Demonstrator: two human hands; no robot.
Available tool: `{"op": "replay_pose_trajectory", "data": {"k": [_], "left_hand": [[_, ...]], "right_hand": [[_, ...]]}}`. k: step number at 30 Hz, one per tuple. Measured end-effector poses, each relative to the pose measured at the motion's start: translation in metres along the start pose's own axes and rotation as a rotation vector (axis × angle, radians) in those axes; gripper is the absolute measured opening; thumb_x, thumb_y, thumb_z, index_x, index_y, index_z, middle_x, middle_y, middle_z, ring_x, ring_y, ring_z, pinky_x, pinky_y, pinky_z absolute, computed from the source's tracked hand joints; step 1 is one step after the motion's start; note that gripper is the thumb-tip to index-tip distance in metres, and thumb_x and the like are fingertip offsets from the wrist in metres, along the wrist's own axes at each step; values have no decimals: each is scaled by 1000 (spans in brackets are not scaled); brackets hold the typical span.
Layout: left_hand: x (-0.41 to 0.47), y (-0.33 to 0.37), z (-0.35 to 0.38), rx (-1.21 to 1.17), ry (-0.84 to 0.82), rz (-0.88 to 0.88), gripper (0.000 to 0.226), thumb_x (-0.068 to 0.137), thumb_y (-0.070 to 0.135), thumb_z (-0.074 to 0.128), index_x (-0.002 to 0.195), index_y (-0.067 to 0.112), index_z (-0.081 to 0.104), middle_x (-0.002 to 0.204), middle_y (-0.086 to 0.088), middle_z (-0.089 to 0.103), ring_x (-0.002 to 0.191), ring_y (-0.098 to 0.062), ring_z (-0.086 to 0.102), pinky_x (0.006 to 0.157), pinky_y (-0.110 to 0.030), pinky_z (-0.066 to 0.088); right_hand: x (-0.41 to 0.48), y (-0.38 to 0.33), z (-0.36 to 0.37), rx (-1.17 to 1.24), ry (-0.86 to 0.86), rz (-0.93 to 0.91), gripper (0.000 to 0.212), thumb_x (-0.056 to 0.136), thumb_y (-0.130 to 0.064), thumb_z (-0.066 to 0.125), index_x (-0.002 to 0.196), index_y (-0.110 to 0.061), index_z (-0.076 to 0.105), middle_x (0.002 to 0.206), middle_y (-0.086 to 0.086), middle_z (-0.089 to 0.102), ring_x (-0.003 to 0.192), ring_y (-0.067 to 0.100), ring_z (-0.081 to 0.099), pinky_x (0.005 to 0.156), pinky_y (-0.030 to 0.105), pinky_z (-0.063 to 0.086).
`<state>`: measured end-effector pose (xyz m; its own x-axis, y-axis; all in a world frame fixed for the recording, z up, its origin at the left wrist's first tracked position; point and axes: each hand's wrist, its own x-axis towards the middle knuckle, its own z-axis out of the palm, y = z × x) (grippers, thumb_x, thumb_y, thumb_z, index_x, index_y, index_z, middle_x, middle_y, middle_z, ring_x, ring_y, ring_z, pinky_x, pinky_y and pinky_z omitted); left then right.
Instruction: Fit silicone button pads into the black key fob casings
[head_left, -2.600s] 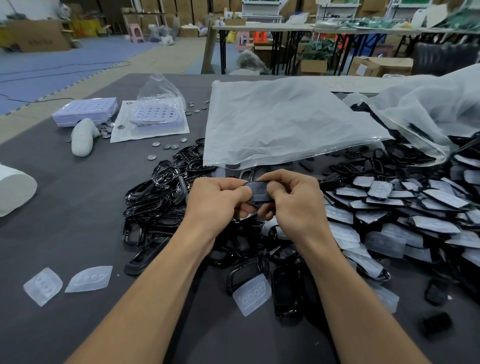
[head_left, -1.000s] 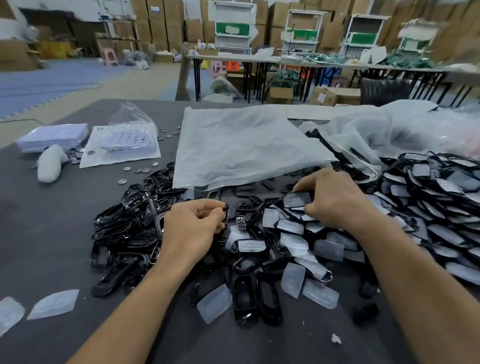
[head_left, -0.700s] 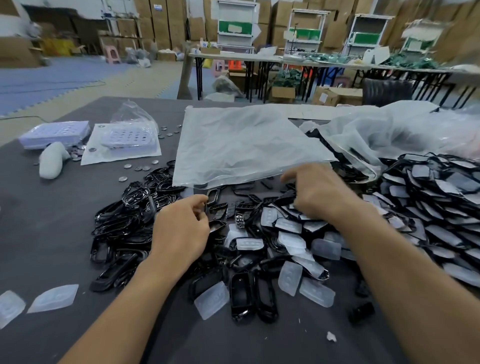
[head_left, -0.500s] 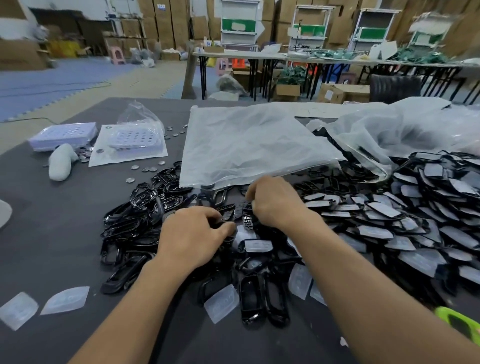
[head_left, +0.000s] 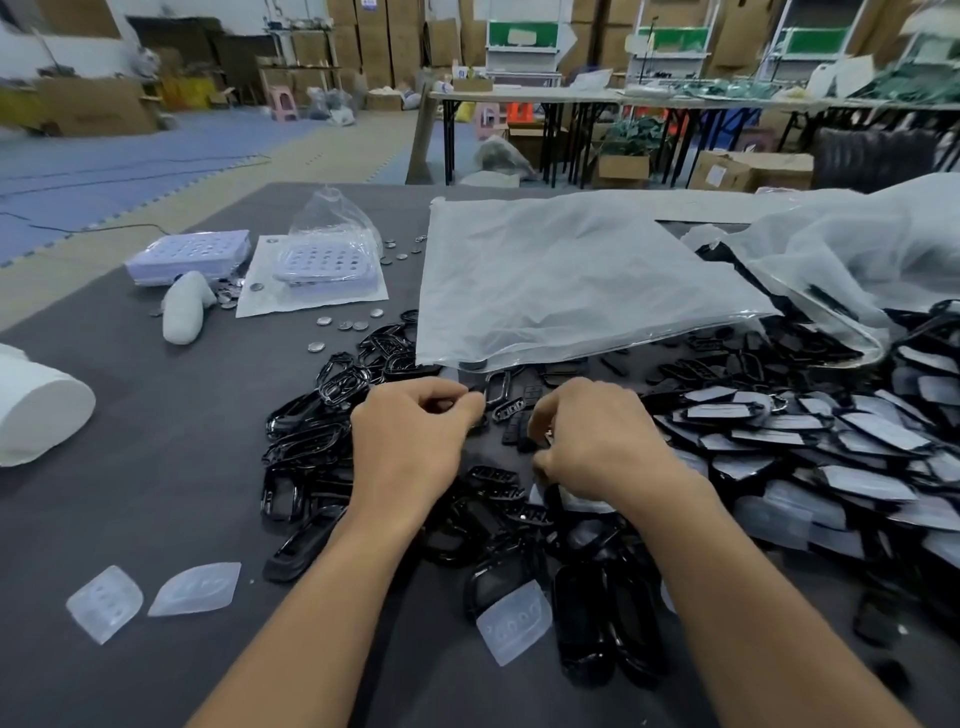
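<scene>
Left hand (head_left: 410, 441) and right hand (head_left: 597, 441) rest on the casings (head_left: 306, 447), fingers curled; any pinch cannot be told. A pad (head_left: 514, 626) lies at the casings' near edge.

Even, diffuse indoor light from above, medium bright. Only soft shadows, under the forearms (head_left: 322, 597) at lower centre. Small white glints on the glossy black casings (head_left: 306, 447) left of centre; pale sheen on the plastic bag (head_left: 571, 280), upper middle. Centre fairly sharp. Top strip smeared, worst at upper left and upper right corners. Right edge soft. Wide-angle stretch: forearms balloon at bottom, far tables (head_left: 571, 96) bow.
</scene>
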<state>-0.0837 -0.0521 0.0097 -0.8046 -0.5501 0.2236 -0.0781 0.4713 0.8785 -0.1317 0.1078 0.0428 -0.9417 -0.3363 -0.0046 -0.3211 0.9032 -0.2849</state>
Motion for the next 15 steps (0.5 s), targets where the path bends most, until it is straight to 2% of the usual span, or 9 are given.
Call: {"op": "replay_pose_trajectory", "data": {"k": [1,3,4,5,8,10,12,13,15], "left_hand": [[1,0,1,-87,-2,-58,7,74,44,77,67,44,78,67,18,74,69,-3,72,67,-13,55],[1,3,3,-306,-28,-195,21,73,47,75,74,26,81,74,-1,78,69,-29,71,77,-43,65],[2,3,4,-370,-35,-242,35,71,49,76,78,15,79,76,-8,74,66,-31,65,81,-53,63],[3,2,4,-389,-35,-260,45,68,51,76,79,8,76,75,-10,69,65,-25,60,80,-54,61],[4,-1,3,-353,-13,-238,52,63,56,76,78,6,74,71,-5,68,62,-15,58,74,-44,59],[3,-1,2,-358,-39,-238,46,69,52,77,78,7,75,69,-6,67,60,-18,57,67,-42,57],[4,0,4,-402,-69,-256,18,84,33,78,74,18,81,67,-6,72,54,-20,58,55,-34,53],[4,1,5,-433,-79,-256,17,88,22,77,73,23,83,68,-5,75,54,-18,60,52,-29,52],[3,5,6,-528,-100,-257,20,92,8,73,80,22,82,75,-7,76,60,-17,62,50,-24,54]], "right_hand": [[-4,2,3,-14,-8,22,13,82,-30,76,93,-33,69,105,-3,73,105,24,64,96,35,47],[-8,7,10,-23,9,63,26,86,-37,72,109,-27,65,115,1,62,111,28,60,98,38,45],[-9,9,13,-29,21,75,30,88,-40,69,113,-25,62,117,2,57,112,29,57,99,39,44],[-9,11,15,-31,27,80,30,89,-42,67,113,-24,61,115,2,53,112,29,56,98,40,44],[-8,14,19,9,52,67,15,90,-39,66,98,-27,63,104,-2,49,107,27,57,91,37,42],[-7,11,21,115,121,73,12,89,-38,69,97,-29,66,106,-4,53,106,26,57,88,36,41],[-3,8,24,148,180,50,23,89,-40,70,110,-31,67,114,-4,56,110,25,54,93,38,40],[-2,5,27,114,180,29,29,89,-41,70,116,-31,66,117,-3,57,113,25,53,96,39,39],[-2,2,33,61,172,5,32,89,-43,67,118,-29,64,119,-1,59,116,25,52,99,41,36]]}}
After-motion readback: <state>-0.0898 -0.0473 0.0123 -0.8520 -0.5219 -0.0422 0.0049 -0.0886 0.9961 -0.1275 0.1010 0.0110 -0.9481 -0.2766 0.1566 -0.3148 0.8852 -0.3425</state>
